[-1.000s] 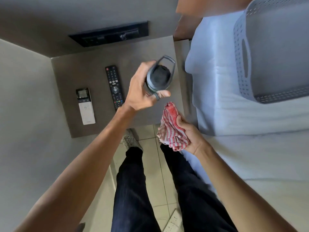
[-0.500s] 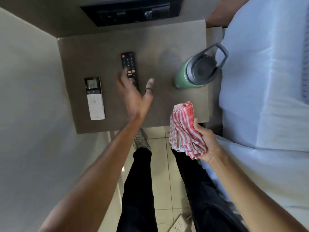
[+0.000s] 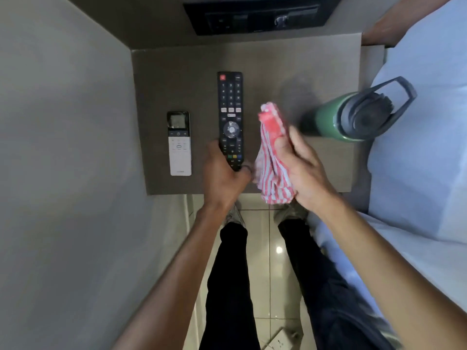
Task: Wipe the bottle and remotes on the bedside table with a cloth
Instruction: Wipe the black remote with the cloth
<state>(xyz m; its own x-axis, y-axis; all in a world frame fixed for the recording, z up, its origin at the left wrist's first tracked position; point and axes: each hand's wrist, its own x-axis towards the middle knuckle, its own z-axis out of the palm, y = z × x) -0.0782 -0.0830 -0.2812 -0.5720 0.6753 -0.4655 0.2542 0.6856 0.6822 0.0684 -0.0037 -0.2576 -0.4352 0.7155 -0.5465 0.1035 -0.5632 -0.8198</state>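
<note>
1. Confirm the left hand point(image 3: 223, 173) grip: it is closed around the near end of the black remote point(image 3: 230, 117), which lies lengthwise on the surface point(image 3: 328, 168), buttons up. The far end appears to rest on the surface (whether the near end is lifted cannot be told).
2. Confirm the right hand point(image 3: 302, 168) grip: it is closed on the bunched red-striped cloth point(image 3: 271, 150), just beside the remote's right edge.
3. Lift the remote clear before wiping, so that the cloth can reach its sides and back.
4. Hold only the near end, leaving the button face exposed.
5. Draw the cloth along the length in one direction, with light pressure (hard pressure may press buttons).
6. Shift the hold and wipe the part the fingers covered.
7. Set it down away from the white remote point(image 3: 179, 144), which lies just left, untouched.
8. Mind the green bottle point(image 3: 328, 117), standing upright at the surface's right edge beside the bed point(image 3: 417, 173).
</note>
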